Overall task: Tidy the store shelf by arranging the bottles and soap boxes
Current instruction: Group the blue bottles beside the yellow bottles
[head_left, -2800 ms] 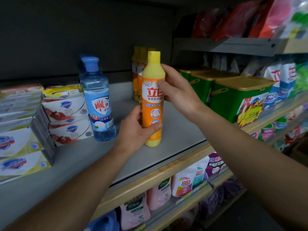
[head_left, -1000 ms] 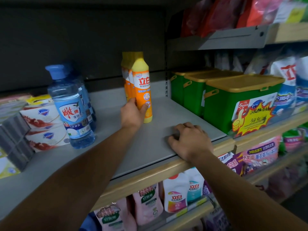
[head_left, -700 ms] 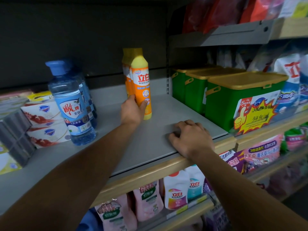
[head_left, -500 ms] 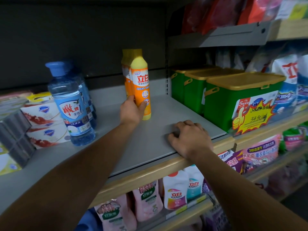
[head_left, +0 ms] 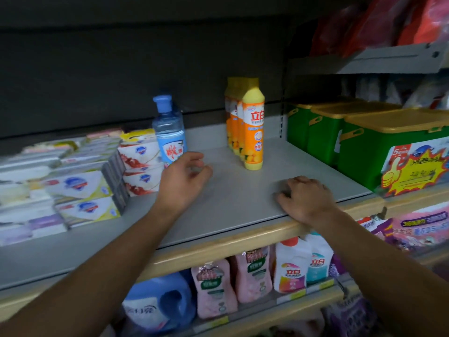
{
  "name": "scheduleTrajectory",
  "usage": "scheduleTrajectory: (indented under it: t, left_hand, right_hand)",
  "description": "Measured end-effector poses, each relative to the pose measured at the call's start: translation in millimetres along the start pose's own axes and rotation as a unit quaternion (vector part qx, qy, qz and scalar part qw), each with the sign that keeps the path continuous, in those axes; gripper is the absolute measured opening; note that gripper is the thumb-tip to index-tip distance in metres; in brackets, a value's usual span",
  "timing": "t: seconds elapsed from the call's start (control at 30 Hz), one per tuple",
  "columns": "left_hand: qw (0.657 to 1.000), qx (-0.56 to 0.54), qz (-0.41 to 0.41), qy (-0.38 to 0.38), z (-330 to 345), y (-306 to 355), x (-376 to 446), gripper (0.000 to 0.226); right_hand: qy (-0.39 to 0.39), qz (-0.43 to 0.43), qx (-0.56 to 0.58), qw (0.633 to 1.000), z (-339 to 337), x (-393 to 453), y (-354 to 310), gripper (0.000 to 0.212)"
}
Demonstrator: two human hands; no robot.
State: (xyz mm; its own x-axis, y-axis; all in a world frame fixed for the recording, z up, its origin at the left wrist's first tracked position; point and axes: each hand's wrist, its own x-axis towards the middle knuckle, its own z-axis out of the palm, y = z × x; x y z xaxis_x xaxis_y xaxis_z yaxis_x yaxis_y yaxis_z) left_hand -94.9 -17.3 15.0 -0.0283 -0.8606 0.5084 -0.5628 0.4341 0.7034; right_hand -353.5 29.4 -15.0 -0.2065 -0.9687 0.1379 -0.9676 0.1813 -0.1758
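A row of orange-and-yellow dish soap bottles (head_left: 252, 132) stands upright on the grey shelf (head_left: 233, 203), running toward the back wall. A clear blue-capped bottle (head_left: 169, 132) stands to their left, beside stacked white soap boxes (head_left: 139, 164). My left hand (head_left: 183, 181) hovers just in front of the blue-capped bottle with loosely curled fingers and holds nothing. My right hand (head_left: 305, 198) rests knuckles up on the shelf's front edge, fingers curled under, empty.
More soap boxes (head_left: 80, 198) are piled at the far left. Green tubs with yellow lids (head_left: 359, 147) fill the shelf to the right. Detergent pouches and bottles (head_left: 255, 276) line the lower shelf. Red bags (head_left: 379, 23) sit on the upper shelf.
My left hand has let go of the front orange bottle and moved left toward the blue-capped bottle. The view has swung left. My right hand stays on the shelf edge.
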Motion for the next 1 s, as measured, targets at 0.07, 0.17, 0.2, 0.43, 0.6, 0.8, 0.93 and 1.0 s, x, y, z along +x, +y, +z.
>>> scheduleTrajectory:
  t: [0.07,0.17,0.2,0.43,0.6,0.8,0.93,1.0]
  left_hand:
    - [0.999,-0.009,-0.009,0.042,-19.7,-6.4,-2.4,0.034]
    - [0.994,0.002,-0.014,0.105,-38.5,-15.2,6.0,0.048]
    - [0.993,0.005,-0.021,0.115,-42.2,-17.8,11.4,0.053]
    - [0.994,-0.041,-0.043,0.087,-33.0,-30.0,46.6,0.059]
    - [0.993,-0.046,-0.06,0.09,-17.8,-42.5,44.3,0.051]
    - [0.978,-0.203,0.013,0.051,-23.3,-42.5,22.0,0.04]
    - [0.939,-0.341,-0.032,-0.021,-20.8,-36.2,17.2,0.038]
    - [0.926,-0.37,-0.05,-0.051,-18.3,-34.7,15.4,0.045]
  right_hand:
    - [-0.006,-0.051,0.016,0.999,4.9,-4.6,-30.3,0.055]
    - [0.006,-0.121,0.083,0.989,10.2,-11.6,-75.3,0.057]
    - [-0.001,-0.131,0.098,0.986,13.0,-13.7,-85.3,0.057]
    - [-0.004,-0.144,0.046,0.988,33.0,-16.0,-94.3,0.063]
    - [0.015,-0.134,0.058,0.989,34.5,-16.7,-95.6,0.063]
    - [0.013,-0.127,0.065,0.99,34.2,-17.4,-95.6,0.065]
    - [0.015,-0.129,0.075,0.989,30.9,-17.3,-96.4,0.048]
    - [0.009,-0.128,0.129,0.983,26.6,-18.2,-96.0,0.04]
